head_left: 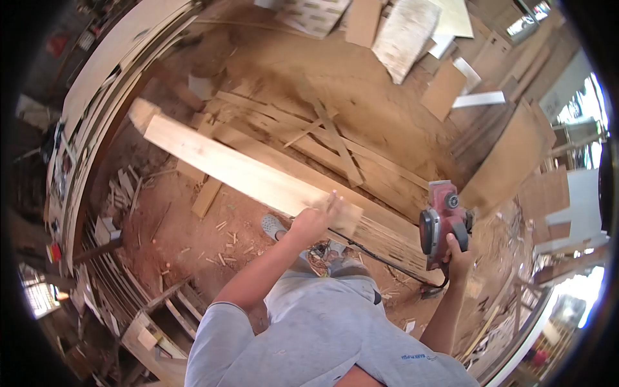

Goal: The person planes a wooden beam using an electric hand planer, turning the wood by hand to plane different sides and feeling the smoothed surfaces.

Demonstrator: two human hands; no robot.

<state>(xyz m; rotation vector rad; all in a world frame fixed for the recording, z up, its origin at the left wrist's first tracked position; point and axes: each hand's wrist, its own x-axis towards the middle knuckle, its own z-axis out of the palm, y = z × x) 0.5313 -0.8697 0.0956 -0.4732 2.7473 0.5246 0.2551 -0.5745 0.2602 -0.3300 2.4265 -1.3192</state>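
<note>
My left hand lies across the near end of a pale, smooth wooden plank, its fingers stretched over the face toward the far edge. The plank rests on a thicker timber beam and runs away to the upper left. In my right hand, off to the right of the plank, is a red and black electric planer, gripped by its rear handle and held up on end, apart from the wood. Its black cord loops back toward my legs.
More boards lie beyond the beam, with loose strips crossed on top. Wood offcuts are scattered at the back right. Stacked curved sheets stand at left. Chips and small scraps litter the earth floor near my shoe.
</note>
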